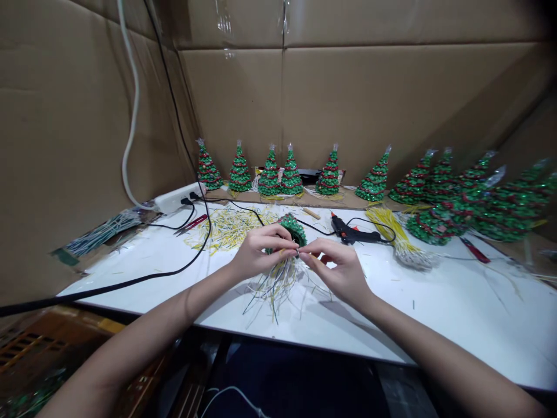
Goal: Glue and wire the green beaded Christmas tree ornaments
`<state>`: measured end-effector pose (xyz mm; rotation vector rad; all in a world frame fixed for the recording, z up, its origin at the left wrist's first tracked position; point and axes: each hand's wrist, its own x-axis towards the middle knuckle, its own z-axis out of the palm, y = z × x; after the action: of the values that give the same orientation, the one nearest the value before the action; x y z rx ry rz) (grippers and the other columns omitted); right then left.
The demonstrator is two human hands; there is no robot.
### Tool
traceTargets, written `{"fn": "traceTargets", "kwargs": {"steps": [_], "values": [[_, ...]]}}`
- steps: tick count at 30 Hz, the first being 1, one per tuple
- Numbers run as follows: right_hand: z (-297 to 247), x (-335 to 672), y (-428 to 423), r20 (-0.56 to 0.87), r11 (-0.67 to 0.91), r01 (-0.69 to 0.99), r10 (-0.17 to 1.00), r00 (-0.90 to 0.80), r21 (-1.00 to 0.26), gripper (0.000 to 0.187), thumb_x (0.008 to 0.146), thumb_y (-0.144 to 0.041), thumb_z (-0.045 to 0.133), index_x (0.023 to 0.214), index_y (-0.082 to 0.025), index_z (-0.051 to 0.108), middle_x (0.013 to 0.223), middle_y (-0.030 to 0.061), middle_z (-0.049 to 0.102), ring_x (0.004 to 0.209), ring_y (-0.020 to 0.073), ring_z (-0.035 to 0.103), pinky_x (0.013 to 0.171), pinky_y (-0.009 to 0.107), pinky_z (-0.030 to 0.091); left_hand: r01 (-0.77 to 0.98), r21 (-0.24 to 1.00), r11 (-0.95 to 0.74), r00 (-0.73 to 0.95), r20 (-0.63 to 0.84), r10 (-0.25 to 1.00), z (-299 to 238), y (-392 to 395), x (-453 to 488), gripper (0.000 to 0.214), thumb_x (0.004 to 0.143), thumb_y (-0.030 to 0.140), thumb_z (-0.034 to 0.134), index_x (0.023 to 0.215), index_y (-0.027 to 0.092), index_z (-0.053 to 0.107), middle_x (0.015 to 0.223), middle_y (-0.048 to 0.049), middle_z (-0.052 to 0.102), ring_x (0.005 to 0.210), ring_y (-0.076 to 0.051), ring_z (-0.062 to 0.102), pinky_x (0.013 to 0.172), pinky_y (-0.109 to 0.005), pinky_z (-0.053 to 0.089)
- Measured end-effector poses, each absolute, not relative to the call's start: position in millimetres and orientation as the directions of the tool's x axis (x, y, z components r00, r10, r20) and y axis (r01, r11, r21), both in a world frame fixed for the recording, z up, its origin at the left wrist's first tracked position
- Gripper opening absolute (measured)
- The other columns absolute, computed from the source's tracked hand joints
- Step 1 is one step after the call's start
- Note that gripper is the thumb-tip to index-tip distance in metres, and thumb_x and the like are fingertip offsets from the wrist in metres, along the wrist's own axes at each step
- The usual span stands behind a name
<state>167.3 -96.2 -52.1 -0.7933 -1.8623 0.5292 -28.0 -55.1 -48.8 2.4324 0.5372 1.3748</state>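
Note:
A small green beaded Christmas tree lies on the white table in front of me, partly hidden behind my fingers. From its near end a bundle of loose white, yellow and green wires spreads toward me. My left hand is closed in a pinch at the tree's near end. Facing it, my right hand pinches too, and the fingertips of both hands nearly meet. A thin whitish wire shows between them; its exact path is too small to make out.
Finished beaded trees line the back. A black glue gun lies right of centre, beside bundled yellow wires. Left are wire scraps, red-handled snips, a power strip and a black cable crossing the table.

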Motion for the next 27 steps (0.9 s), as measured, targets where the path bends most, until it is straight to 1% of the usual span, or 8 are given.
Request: {"fn": "traceTargets", "kwargs": {"steps": [4, 7, 10, 14, 17, 19, 23, 27], "values": [[-53.0, 170.1, -90.7, 0.568, 0.590, 0.140, 0.806, -0.167, -0.795, 0.013, 0.080, -0.032, 0.067, 0.082, -0.021, 0.073, 0.090, 0.0069, 0.067, 0.082, 0.0182, 0.063, 0.045, 0.022, 0.050, 0.142, 0.604, -0.784, 0.358, 0.707, 0.609, -46.3, -55.5, -28.9, 0.010, 0.074, 0.024, 0.073, 0.081, 0.017, 0.075, 0.077, -0.0072, 0.070, 0.070, -0.014, 0.064, 0.062, -0.026, 0.053], [-53.2, 170.0, -88.7, 0.481, 0.485, -0.011, 0.864, -0.147, -0.874, 0.014, 0.075, -0.031, 0.072, 0.085, -0.020, 0.072, 0.087, 0.0053, 0.068, 0.074, 0.0171, 0.065, 0.047, 0.024, 0.055, 0.077, 0.793, -0.604, 0.299, 0.559, 0.773, -45.6, -54.8, -29.0, 0.015, 0.068, 0.024, 0.078, 0.077, 0.013, 0.073, 0.074, -0.0071, 0.071, 0.067, -0.014, 0.066, 0.060, -0.024, 0.055], [-52.5, 168.7, -88.3, 0.435, 0.425, -0.093, 0.885, -0.169, -0.901, 0.014, 0.072, -0.028, 0.075, 0.081, -0.019, 0.070, 0.082, 0.0043, 0.070, 0.071, 0.0168, 0.067, 0.051, 0.025, 0.057, -0.028, 0.883, -0.469, 0.307, 0.455, 0.836, -45.9, -53.9, -28.2, 0.018, 0.063, 0.023, 0.081, 0.073, 0.012, 0.071, 0.073, -0.0063, 0.072, 0.067, -0.014, 0.068, 0.064, -0.025, 0.058], [-54.1, 168.4, -86.5, 0.419, 0.414, -0.062, 0.893, -0.166, -0.908, 0.014, 0.072, -0.030, 0.075, 0.078, -0.018, 0.070, 0.077, 0.0045, 0.071, 0.065, 0.0159, 0.067, 0.046, 0.023, 0.054, -0.084, 0.911, -0.403, 0.339, 0.407, 0.848, -46.9, -54.9, -25.6, 0.018, 0.062, 0.020, 0.081, 0.072, 0.011, 0.071, 0.073, -0.0061, 0.072, 0.067, -0.014, 0.069, 0.065, -0.024, 0.058], [-58.0, 168.4, -85.5, 0.410, 0.415, -0.006, 0.899, -0.155, -0.910, 0.021, 0.071, -0.030, 0.075, 0.086, -0.018, 0.068, 0.068, 0.0022, 0.068, 0.057, 0.0143, 0.064, 0.041, 0.021, 0.047, -0.084, 0.925, -0.370, 0.328, 0.376, 0.866, -47.5, -57.2, -22.6, 0.016, 0.060, 0.019, 0.082, 0.072, 0.012, 0.072, 0.068, -0.0047, 0.072, 0.062, -0.012, 0.067, 0.060, -0.021, 0.056], [-60.8, 167.7, -85.9, 0.427, 0.438, 0.039, 0.890, -0.161, -0.898, 0.023, 0.071, -0.030, 0.076, 0.088, -0.018, 0.066, 0.068, 0.0014, 0.068, 0.057, 0.0135, 0.063, 0.044, 0.021, 0.047, -0.073, 0.931, -0.358, 0.315, 0.362, 0.877, -47.6, -58.4, -20.8, 0.015, 0.061, 0.020, 0.081, 0.070, 0.012, 0.072, 0.064, -0.0041, 0.071, 0.057, -0.012, 0.066, 0.057, -0.021, 0.055], [-65.3, 165.1, -87.6, 0.460, 0.495, 0.171, 0.863, -0.209, -0.852, 0.014, 0.072, -0.027, 0.074, 0.076, -0.017, 0.067, 0.067, 0.0011, 0.066, 0.059, 0.0118, 0.061, 0.049, 0.021, 0.044, -0.065, 0.924, -0.378, 0.312, 0.379, 0.871, -48.1, -58.4, -19.1, 0.013, 0.063, 0.022, 0.080, 0.068, 0.012, 0.074, 0.059, -0.0038, 0.068, 0.051, -0.010, 0.061, 0.051, -0.020, 0.051], [-68.0, 163.6, -86.4, 0.414, 0.460, 0.220, 0.882, -0.226, -0.860, 0.011, 0.074, -0.027, 0.072, 0.074, -0.016, 0.070, 0.064, 0.0013, 0.067, 0.054, 0.0105, 0.057, 0.050, 0.022, 0.043, -0.035, 0.905, -0.424, 0.353, 0.409, 0.842, -50.9, -56.1, -18.9, 0.012, 0.065, 0.024, 0.079, 0.066, 0.013, 0.075, 0.065, -0.0065, 0.069, 0.057, -0.011, 0.060, 0.052, -0.020, 0.048]]}}
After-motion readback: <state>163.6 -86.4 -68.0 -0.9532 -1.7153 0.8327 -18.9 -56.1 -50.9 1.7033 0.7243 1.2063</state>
